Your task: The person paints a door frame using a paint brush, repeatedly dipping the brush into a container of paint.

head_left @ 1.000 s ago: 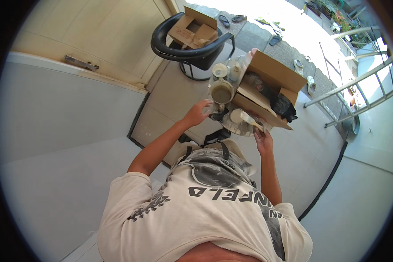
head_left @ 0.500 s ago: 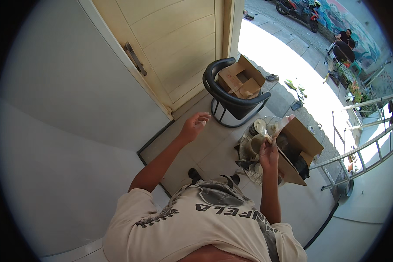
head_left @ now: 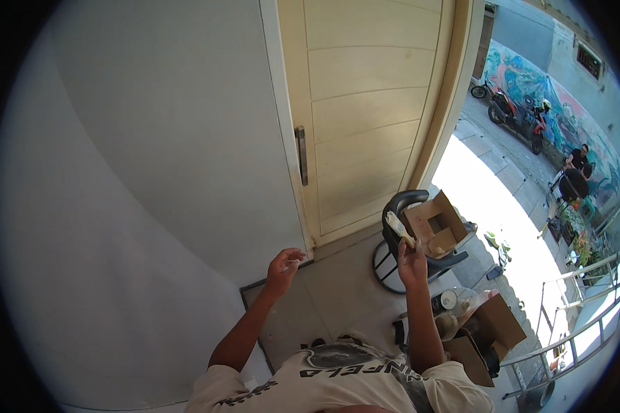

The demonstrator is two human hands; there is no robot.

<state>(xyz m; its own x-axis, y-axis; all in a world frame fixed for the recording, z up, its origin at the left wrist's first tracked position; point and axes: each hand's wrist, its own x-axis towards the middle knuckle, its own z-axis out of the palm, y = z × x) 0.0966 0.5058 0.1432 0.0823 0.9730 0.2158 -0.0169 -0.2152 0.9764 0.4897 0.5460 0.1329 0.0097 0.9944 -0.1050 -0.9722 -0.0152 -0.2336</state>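
Observation:
My right hand (head_left: 412, 267) is closed around the tan end of a long pale thing (head_left: 398, 226), whitish along its upper part; its kind is unclear. It is held up in front of the black chair (head_left: 398, 206). My left hand (head_left: 282, 270) is raised near the corner of the wall and door frame, its fingers loosely bent and apart. White marks show on the fingertips, and I make out nothing held there.
An open cardboard box (head_left: 450, 217) rests on the chair. Below it stand a white-topped can (head_left: 448, 299) and another open box (head_left: 506, 320) with dark things inside. A metal ladder (head_left: 565, 344) lies at right. A cream door (head_left: 365, 117) is ahead; outside, a person (head_left: 577, 157) sits near a motorbike.
The view has tilted up and turned left, showing more wall and door. My right hand has carried the pale thing from above the lower box to in front of the chair.

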